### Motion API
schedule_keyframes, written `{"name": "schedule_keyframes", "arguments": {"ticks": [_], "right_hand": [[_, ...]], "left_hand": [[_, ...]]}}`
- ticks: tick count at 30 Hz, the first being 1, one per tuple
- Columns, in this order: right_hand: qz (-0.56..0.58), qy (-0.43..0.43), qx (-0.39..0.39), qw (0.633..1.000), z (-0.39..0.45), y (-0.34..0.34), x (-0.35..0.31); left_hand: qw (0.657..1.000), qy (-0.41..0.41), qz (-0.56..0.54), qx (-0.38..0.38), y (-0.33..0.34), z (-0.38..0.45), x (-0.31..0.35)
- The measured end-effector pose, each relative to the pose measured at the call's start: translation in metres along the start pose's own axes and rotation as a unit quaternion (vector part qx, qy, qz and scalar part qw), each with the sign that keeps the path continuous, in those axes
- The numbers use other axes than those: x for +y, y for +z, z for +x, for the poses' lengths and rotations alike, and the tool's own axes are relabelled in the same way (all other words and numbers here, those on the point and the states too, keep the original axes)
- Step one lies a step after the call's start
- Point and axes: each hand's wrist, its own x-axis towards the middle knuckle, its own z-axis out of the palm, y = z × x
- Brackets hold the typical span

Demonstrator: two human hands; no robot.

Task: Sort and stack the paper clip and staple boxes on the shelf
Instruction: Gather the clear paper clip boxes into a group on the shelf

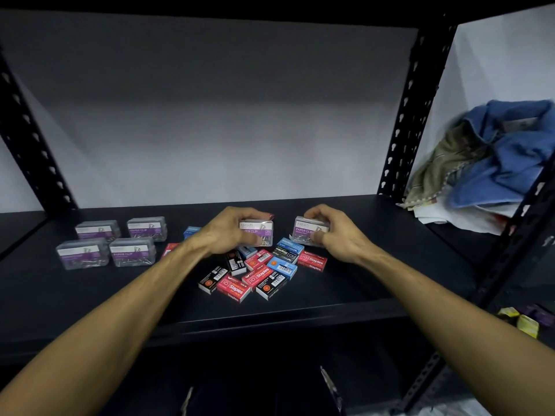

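My left hand (225, 229) grips a clear paper clip box with a purple label (260, 232) above the black shelf (90, 295). My right hand (333, 232) grips another paper clip box (304, 231) just to the right. Below and between my hands lies a loose pile of small staple boxes (258, 271) in red, blue and black. At the left of the shelf stand several paper clip boxes (108, 243) in two rows, each seemingly two high. A blue staple box (191, 231) and a red one (169, 250) peek out behind my left forearm.
Black perforated shelf posts (405, 115) rise at both sides. A heap of blue and olive cloth (486, 163) lies on the neighbouring shelf to the right. Small yellow and purple packets (522, 319) sit low at the right. The shelf's front edge runs beneath my forearms.
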Motion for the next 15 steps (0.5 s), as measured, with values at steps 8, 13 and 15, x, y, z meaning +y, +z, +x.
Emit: {"name": "schedule_keyframes", "arguments": {"ticks": [8,13,15], "right_hand": [[-0.002,-0.004,-0.029,1.000,0.005,0.013,-0.017],[0.007,-0.028,-0.063,0.998,0.010,0.036,-0.048],[0.006,-0.032,-0.079,0.996,0.012,0.049,-0.062]], "left_hand": [[1.000,0.003,-0.017,0.001,-0.017,-0.018,-0.004],[1.000,0.000,-0.004,0.022,-0.039,-0.041,-0.014],[1.000,0.000,-0.002,0.029,-0.049,-0.052,-0.019]]}}
